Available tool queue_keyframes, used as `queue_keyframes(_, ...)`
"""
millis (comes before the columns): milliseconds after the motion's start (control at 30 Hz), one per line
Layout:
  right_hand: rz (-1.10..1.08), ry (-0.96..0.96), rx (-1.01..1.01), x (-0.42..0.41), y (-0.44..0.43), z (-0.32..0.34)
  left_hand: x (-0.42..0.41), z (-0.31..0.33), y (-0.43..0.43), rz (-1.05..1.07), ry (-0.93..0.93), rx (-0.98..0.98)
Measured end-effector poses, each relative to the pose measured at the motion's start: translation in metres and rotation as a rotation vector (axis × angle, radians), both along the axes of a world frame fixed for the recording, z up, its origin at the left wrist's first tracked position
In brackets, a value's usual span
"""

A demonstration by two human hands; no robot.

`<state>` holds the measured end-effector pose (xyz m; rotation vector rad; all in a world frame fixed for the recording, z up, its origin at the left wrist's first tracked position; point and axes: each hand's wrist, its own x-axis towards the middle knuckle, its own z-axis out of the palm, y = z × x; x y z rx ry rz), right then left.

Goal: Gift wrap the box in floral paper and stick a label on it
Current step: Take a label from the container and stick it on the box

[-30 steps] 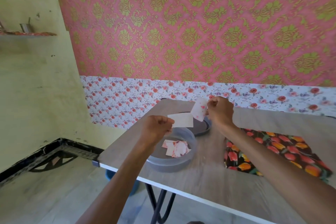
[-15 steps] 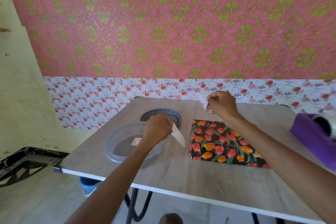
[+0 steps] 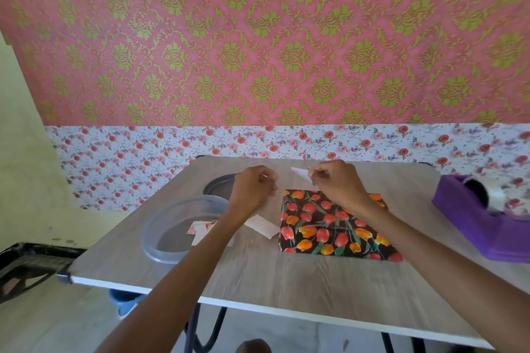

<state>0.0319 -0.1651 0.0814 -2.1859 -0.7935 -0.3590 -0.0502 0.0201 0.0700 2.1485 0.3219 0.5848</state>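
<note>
White slip [image 3: 262,225] now on table [image 3: 258,275], beside box [image 3: 332,223] edge

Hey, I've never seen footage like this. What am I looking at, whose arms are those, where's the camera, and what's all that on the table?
There is no machine here. A person wears a camera on the head, so this single view looks forward and down over their own arms. On the grey table lie a box wrapped in tulip-print paper, a clear tub with small printed labels inside, a dark round lid behind it, a loose white slip of paper, and a purple tape dispenser at the right. The right hand pinches a small white label above the box's far edge. The left hand is curled beside it; whether it holds anything is unclear.
</note>
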Motion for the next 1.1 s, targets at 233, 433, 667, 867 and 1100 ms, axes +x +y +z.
queue_keyframes(233,0.023,-0.174,-0.158,-0.033,-0.007,-0.006,0.016,0.014,-0.029,-0.141,0.028,-0.550)
queue_keyframes(433,-0.044,-0.147,-0.201,-0.021,-0.027,-0.005,0.027,0.012,-0.036,-0.167,0.052,-0.367)
queue_keyframes(667,-0.115,0.074,0.133,0.003,-0.046,0.004,0.030,0.021,-0.044,-0.314,0.067,-0.260)
queue_keyframes(867,-0.015,0.309,0.337,0.011,-0.051,0.007,0.029,0.021,-0.056,-0.372,0.112,-0.137)
queue_keyframes(1100,-0.136,0.365,0.319,-0.001,-0.041,0.006,0.040,0.013,-0.074,-0.246,-0.013,-0.008)
